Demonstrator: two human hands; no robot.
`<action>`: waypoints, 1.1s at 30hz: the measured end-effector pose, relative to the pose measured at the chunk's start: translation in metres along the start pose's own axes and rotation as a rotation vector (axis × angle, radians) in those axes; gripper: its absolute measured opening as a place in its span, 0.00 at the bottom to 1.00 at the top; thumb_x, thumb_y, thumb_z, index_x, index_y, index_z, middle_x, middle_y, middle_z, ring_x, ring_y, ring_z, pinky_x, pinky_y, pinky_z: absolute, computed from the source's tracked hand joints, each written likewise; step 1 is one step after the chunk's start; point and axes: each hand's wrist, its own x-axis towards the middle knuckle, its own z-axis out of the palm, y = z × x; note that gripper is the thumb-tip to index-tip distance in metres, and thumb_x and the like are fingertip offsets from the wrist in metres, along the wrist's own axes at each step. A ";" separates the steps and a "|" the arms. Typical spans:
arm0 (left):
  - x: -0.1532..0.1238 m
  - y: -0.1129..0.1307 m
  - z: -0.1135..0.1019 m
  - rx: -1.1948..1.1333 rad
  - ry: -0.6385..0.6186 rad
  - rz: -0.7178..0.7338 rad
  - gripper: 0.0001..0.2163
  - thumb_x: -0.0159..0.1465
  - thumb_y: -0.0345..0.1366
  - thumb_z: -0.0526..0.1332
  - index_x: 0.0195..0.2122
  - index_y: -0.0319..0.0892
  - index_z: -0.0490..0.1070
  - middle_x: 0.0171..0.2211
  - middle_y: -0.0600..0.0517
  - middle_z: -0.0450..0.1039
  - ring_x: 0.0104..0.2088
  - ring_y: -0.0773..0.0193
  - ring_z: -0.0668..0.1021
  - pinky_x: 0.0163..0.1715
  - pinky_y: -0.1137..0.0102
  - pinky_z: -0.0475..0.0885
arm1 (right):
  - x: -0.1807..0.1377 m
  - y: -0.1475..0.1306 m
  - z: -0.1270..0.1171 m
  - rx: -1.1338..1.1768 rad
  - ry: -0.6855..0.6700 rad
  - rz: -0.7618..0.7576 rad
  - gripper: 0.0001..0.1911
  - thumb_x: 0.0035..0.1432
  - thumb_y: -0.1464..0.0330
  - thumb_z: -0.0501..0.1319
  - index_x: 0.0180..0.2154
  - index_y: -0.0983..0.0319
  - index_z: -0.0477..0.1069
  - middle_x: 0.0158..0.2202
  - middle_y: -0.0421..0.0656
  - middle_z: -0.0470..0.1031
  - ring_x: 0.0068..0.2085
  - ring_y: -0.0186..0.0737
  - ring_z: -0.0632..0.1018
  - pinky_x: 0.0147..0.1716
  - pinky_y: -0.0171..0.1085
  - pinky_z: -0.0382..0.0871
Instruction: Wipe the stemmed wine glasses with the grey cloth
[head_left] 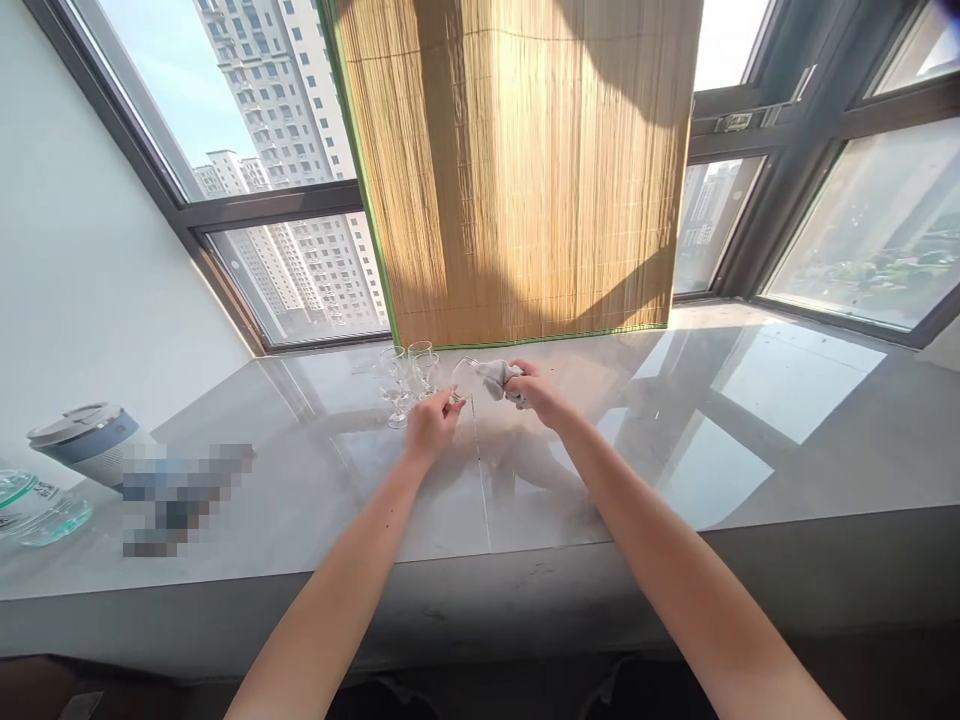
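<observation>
My left hand [433, 424] is closed, its fingertips pinching a small clear stemmed glass [462, 372] near its base end. The glass lies tilted over, its bowl toward my right hand. Wrapped in the fingers of my right hand [537, 390] is a light grey cloth [493, 378], which meets the glass's bowl end. Whether the cloth reaches inside the bowl, I cannot tell. Just left of my left hand, several more clear stemmed glasses [395, 385] stand close together on the counter, partly overlapping one another.
A grey marbled windowsill counter [592, 480] runs across, its front edge nearest me. On the left lie a lidded cup [90, 440], a clear plastic bottle [45, 510] and a blurred-out item [180, 500]. Behind hangs a bamboo blind [525, 180] between windows.
</observation>
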 end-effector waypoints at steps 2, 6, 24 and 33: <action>0.002 -0.003 0.000 0.021 0.010 -0.033 0.19 0.67 0.47 0.54 0.53 0.43 0.74 0.24 0.51 0.72 0.29 0.60 0.75 0.32 0.69 0.64 | -0.003 -0.009 0.009 0.030 -0.113 0.019 0.13 0.43 0.66 0.61 0.34 0.59 0.65 0.28 0.40 0.68 0.27 0.35 0.69 0.22 0.32 0.59; 0.002 -0.009 0.002 -0.004 0.027 -0.076 0.22 0.69 0.49 0.51 0.53 0.41 0.73 0.23 0.50 0.72 0.28 0.59 0.75 0.32 0.68 0.64 | -0.005 -0.018 0.027 0.061 -0.110 -0.044 0.15 0.50 0.57 0.60 0.35 0.60 0.65 0.29 0.41 0.68 0.25 0.31 0.66 0.20 0.31 0.57; -0.003 -0.001 0.001 0.336 -0.105 -0.171 0.13 0.69 0.42 0.53 0.40 0.43 0.76 0.31 0.46 0.77 0.34 0.57 0.77 0.30 0.69 0.61 | -0.014 -0.001 0.046 0.007 -0.106 -0.238 0.43 0.47 0.65 0.60 0.62 0.56 0.44 0.29 0.33 0.69 0.25 0.33 0.69 0.20 0.31 0.64; -0.004 0.004 0.003 0.370 -0.170 0.027 0.11 0.66 0.36 0.58 0.47 0.48 0.76 0.34 0.49 0.77 0.37 0.58 0.77 0.33 0.70 0.62 | -0.008 0.004 0.030 -0.502 0.269 -0.531 0.37 0.51 0.73 0.54 0.63 0.59 0.52 0.45 0.47 0.76 0.34 0.40 0.73 0.32 0.37 0.63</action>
